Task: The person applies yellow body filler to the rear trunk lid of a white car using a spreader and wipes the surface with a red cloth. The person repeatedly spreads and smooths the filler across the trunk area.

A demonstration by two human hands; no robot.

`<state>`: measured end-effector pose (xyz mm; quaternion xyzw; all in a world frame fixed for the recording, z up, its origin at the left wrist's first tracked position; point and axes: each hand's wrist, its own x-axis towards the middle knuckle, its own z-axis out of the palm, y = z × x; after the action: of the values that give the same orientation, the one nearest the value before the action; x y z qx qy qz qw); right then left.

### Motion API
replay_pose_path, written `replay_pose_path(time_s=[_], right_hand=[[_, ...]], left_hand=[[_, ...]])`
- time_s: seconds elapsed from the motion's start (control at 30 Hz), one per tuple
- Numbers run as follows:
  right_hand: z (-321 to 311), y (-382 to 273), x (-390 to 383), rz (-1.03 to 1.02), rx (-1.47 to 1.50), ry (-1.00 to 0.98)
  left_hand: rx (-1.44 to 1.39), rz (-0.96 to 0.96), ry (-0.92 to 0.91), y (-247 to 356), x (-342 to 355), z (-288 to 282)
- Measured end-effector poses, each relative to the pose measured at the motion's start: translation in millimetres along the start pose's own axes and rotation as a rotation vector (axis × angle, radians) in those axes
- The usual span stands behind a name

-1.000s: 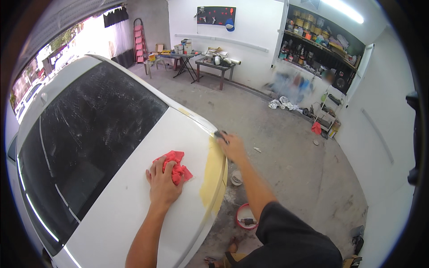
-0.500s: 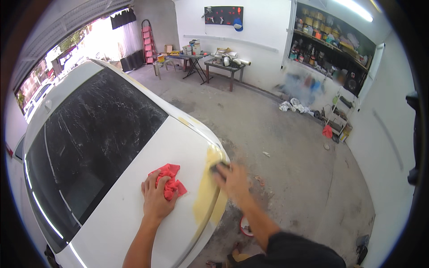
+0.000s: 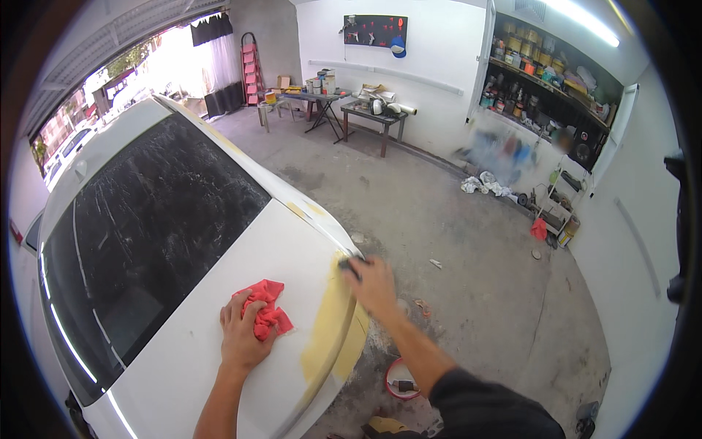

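My left hand (image 3: 245, 340) is curled over a crumpled red cloth (image 3: 269, 293) lying on the white trunk lid (image 3: 197, 380) of a car. My right hand (image 3: 373, 289), slightly blurred, grips a dark block (image 3: 351, 265) at the lid's right edge, against the upper part of a pale yellow patch (image 3: 322, 333). The patch runs along that curved edge. Beyond the lid is the dark, streaked rear window (image 3: 161, 212).
Below the car's right edge are a red-rimmed bucket (image 3: 390, 388) and debris on the concrete floor (image 3: 482, 293). Two cluttered tables (image 3: 358, 117), a pink ladder (image 3: 252, 73), shelves of cans (image 3: 548, 80) and a step stand (image 3: 563, 190) line the walls.
My right hand moved down along the yellow edge with the block, then back up toward the corner. My left hand stays on the cloth; the view has shifted slightly.
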<state>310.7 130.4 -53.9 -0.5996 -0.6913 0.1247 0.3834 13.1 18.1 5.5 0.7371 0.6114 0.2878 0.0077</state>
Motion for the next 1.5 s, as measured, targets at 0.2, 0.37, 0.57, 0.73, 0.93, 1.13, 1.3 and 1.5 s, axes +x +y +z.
replay_pose_path(time_s=[0.2, 0.37, 0.57, 0.73, 0.93, 1.13, 1.3, 1.5], right_hand=[[-17, -18, -29, -0.020, -0.087, -0.107], [-21, -3, 17, 0.121, 0.100, -0.137], [-17, -2, -23, -0.071, -0.063, -0.045], [-11, 20, 13, -0.035, -0.002, -0.080], [-45, -9, -36, -0.384, 0.012, -0.222], [-26, 54, 52, -0.771, 0.182, -0.490], [-25, 48, 36, -1.105, 0.213, -0.723], [-7, 69, 56, -1.034, 0.234, -0.636]], left_hand=[[-0.011, -0.037, -0.008, 5, 0, 0], [0.005, -0.022, 0.005, 6, -1, 0], [0.011, -0.047, 0.000, 8, -2, -1], [-0.005, -0.057, -0.007, 10, 1, 0], [0.004, -0.063, -0.015, 13, 2, 1], [0.021, -0.065, -0.008, 14, 3, 2], [0.041, -0.065, -0.012, 14, 5, 3], [0.023, -0.091, -0.016, 14, 8, 4]])
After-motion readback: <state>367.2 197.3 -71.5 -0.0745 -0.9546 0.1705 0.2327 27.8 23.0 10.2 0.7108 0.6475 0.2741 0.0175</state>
